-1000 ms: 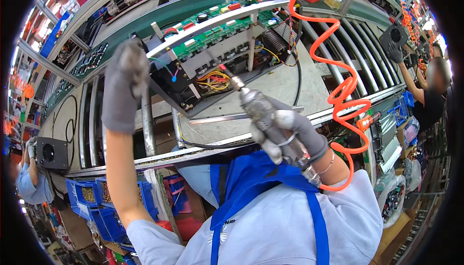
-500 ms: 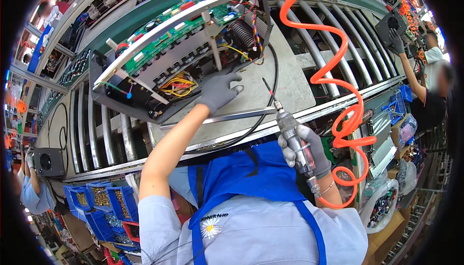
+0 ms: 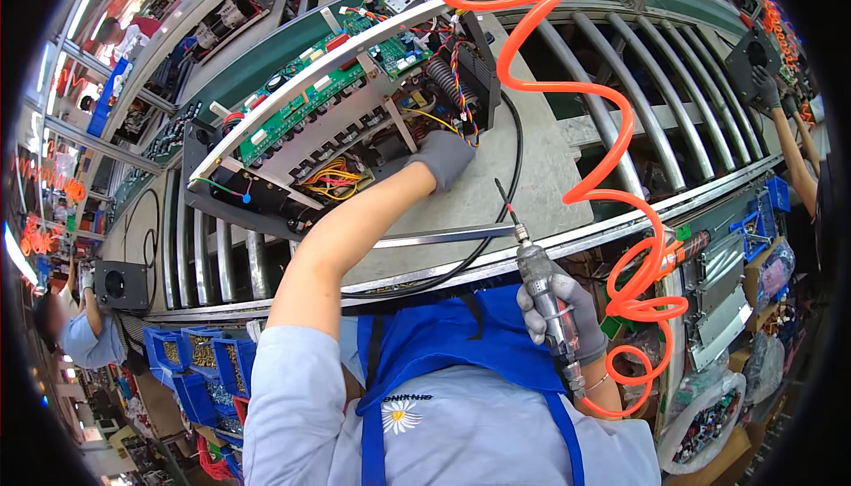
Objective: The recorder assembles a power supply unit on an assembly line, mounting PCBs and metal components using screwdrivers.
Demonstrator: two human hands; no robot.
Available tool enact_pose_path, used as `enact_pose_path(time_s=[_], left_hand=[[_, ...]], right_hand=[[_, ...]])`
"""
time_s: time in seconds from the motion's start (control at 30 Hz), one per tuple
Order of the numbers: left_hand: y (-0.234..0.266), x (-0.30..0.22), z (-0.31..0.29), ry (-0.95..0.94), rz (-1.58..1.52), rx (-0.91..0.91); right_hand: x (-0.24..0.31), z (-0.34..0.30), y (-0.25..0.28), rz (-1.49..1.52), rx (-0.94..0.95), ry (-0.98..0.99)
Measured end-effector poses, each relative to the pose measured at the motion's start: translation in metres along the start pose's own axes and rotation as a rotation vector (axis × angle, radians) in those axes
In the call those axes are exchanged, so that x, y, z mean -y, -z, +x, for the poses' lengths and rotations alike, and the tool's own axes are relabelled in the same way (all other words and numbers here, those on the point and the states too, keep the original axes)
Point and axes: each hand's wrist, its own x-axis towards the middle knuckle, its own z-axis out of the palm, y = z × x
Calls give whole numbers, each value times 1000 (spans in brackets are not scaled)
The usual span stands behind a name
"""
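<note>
My left hand [image 3: 448,160], in a grey glove, reaches to the near right side of an opened machine chassis [image 3: 493,78]. Its fingers are turned away and mostly hidden beside the twisted wires [image 3: 458,87]. Green circuit boards [image 3: 306,96] line the top of the chassis, and a bundle of yellow wires [image 3: 335,179] sits low inside it. In front of my apron, my right hand [image 3: 581,313], also gloved, is wrapped around a pneumatic screwdriver [image 3: 542,282]. Its bit points up and away from me, in the air. An orange coiled air hose [image 3: 625,122] runs from the tool's rear end.
The chassis rests on a grey board [image 3: 541,180] over a roller conveyor [image 3: 620,87]. A black cable [image 3: 518,145] and a metal bar [image 3: 443,237] lie along its near side. Blue bins [image 3: 202,353] of screws stand at lower left. Co-workers are at both sides.
My left hand has moved right and slightly away, from the open board area to the chassis's right end. The right hand keeps its grip on the screwdriver. The view has shifted slightly.
</note>
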Motion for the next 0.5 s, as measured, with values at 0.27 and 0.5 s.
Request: enact_pose_path(time_s=[0.27, 0.5], left_hand=[[10, -22, -111, 397, -2650, -58], [36, -17, -143, 263, -2944, -239]], right_hand=[[21, 4, -15, -197, 143, -164], [28, 17, -32, -320, 206, -187]])
